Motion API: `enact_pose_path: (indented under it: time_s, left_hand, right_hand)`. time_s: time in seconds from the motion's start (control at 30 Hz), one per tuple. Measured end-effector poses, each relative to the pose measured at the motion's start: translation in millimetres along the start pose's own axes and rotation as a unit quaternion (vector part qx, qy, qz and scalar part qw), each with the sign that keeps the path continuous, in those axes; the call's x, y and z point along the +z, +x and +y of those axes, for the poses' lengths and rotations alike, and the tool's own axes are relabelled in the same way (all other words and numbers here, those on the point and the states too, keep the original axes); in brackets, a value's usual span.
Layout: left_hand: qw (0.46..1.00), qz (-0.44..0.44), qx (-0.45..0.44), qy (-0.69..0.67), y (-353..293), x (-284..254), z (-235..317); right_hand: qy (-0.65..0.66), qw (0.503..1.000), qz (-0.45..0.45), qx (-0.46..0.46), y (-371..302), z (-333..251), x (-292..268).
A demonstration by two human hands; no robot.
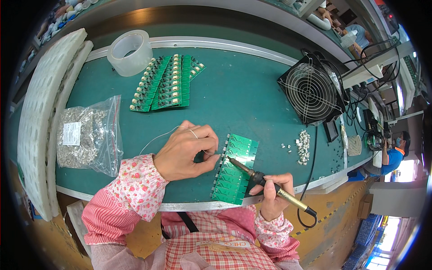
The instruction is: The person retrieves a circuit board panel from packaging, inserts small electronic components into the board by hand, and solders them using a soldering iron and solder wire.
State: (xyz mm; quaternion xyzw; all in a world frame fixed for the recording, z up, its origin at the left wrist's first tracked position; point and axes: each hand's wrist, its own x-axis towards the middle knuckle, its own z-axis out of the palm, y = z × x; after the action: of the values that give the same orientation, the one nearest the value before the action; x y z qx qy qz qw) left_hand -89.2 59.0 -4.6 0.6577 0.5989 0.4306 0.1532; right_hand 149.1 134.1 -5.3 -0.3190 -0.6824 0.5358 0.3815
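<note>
A green circuit board panel (235,180) lies on the green mat near the front edge of the bench, with a row of small metal pins along its left side. In my right hand (275,194) is a soldering iron (288,196), its tip resting on or just over the upper part of the panel. My left hand (186,150) is closed in a pinch at the panel's left edge. A thin solder wire (155,137) loops out behind its fingers, and the pinched end is mostly hidden.
Finished-looking board strips (171,85) with white connectors lie behind, beside a clear tape roll (129,51). A bag of small parts (85,137) and foam sheets (47,121) stand left. Right are loose white connectors (303,147), a black fan (311,90) and the iron's cable (310,173).
</note>
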Motion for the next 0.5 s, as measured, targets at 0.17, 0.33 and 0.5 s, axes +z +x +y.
enact_pose_path:
  time_s: [0.17, 0.33, 0.5]
  left_hand:
    - [1.0, -0.001, 0.001, -0.002, -0.1, -0.3, 0.0]
    - [1.0, 0.002, 0.002, 0.005, -0.7, 0.2, -0.3]
    - [1.0, 0.004, 0.005, 0.001, -0.4, 0.4, -0.6]
  right_hand:
    - [0.025, 1.0, 0.002, -0.005, -0.7, 1.7, -0.5]
    - [0.037, 0.999, 0.008, 0.003, -0.7, 1.1, 0.3]
    - [0.022, 1.0, 0.004, -0.008, -0.5, 1.7, -0.2]
